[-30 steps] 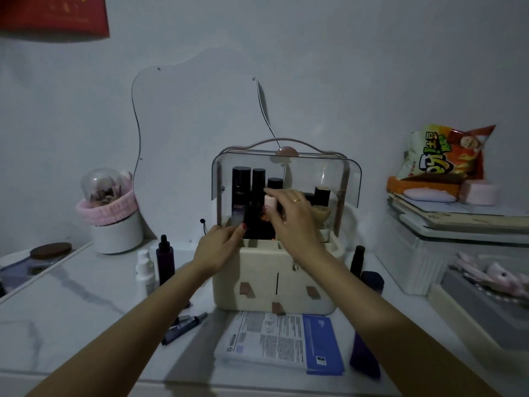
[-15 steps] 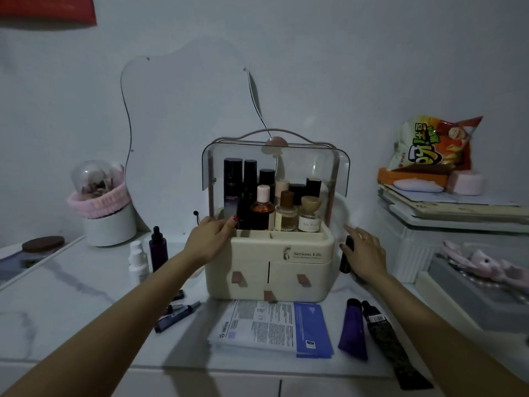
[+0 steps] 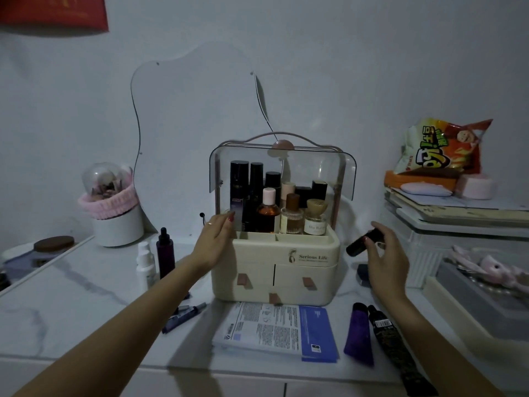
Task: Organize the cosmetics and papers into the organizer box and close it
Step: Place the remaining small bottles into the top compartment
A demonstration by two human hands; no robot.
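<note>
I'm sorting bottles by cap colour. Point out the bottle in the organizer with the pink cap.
The amber bottle at the front left of the organizer box; its neighbours have brown and beige caps, those behind mostly black.

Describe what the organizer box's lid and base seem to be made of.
Lid: apparently clear, slightly smoky hard plastic, glossy; the bottles and wall show through it, and its edges catch highlights. Base: opaque cream plastic, smooth and semi-matte, with rounded moulded corners and printed lettering. Plastic is a guess from look alone.
</note>
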